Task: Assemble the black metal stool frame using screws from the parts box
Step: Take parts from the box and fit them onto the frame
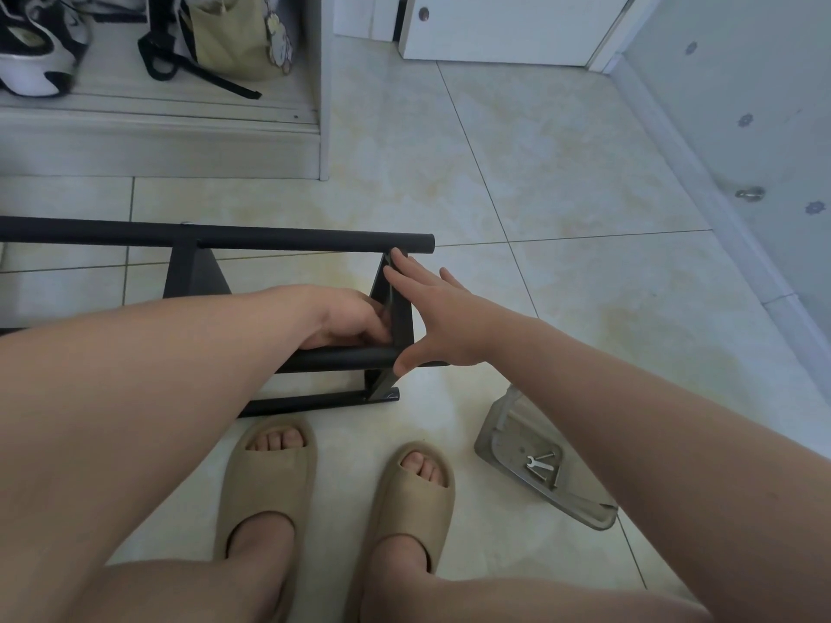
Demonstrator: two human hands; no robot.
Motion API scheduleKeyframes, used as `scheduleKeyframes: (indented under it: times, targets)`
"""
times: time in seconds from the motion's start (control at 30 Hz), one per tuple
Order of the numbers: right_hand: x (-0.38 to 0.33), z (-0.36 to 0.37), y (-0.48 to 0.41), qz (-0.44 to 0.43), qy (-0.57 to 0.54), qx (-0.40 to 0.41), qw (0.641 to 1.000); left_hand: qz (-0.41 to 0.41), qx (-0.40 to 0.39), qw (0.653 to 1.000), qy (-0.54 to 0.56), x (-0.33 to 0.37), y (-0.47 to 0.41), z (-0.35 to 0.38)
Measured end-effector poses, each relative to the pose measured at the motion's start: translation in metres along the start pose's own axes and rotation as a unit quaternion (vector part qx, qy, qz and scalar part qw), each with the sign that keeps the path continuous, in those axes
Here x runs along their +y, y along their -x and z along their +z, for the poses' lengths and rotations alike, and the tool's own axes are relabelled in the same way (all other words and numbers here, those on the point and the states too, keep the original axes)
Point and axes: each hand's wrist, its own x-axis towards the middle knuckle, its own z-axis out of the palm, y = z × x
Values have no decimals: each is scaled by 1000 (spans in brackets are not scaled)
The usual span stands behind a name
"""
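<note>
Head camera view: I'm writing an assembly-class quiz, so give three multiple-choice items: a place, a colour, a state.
1. Where is the clear plastic parts box?
A. on a shelf
B. on the pale tiled floor
C. on a chair

2. What colour are the foam slippers?
A. tan
B. red
C. blue

3. How is the right hand?
A. a fist
B. open, straight fingers against the black metal stool frame
C. gripping a spanner

B: it lies on tiles beside the slippers.
A: both are tan.
B: fingers lie straight on the frame's end plate.
</note>
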Motion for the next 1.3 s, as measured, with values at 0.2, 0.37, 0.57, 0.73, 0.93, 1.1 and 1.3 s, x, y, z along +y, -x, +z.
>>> scheduleKeyframes:
  times: [0.2, 0.37, 0.57, 0.73, 0.93, 1.1, 1.3]
  targets:
    - [1, 1, 0, 0, -1, 2, 1000, -53, -39, 998, 6, 1, 5, 2]
    - [1, 1, 0, -1, -3, 2, 1000, -21, -16, 1000, -8, 1, 5, 1]
    - [1, 1, -1, -1, -5, 2, 1000, -4, 1, 1000, -16, -1, 1, -1]
    - [1, 0, -1, 0, -5, 1, 1000, -11, -12, 1000, -3, 1, 3, 0]
    - [1, 2, -1, 3, -3, 1, 1000, -56, -18, 998, 8, 1, 4, 2]
    - [1, 2, 0, 0, -4, 4, 1000, -20, -12, 1000, -18, 0, 4, 1]
    - [0, 2, 1, -2, -3, 2, 1000, -2, -7, 1000, 7, -3, -1, 0]
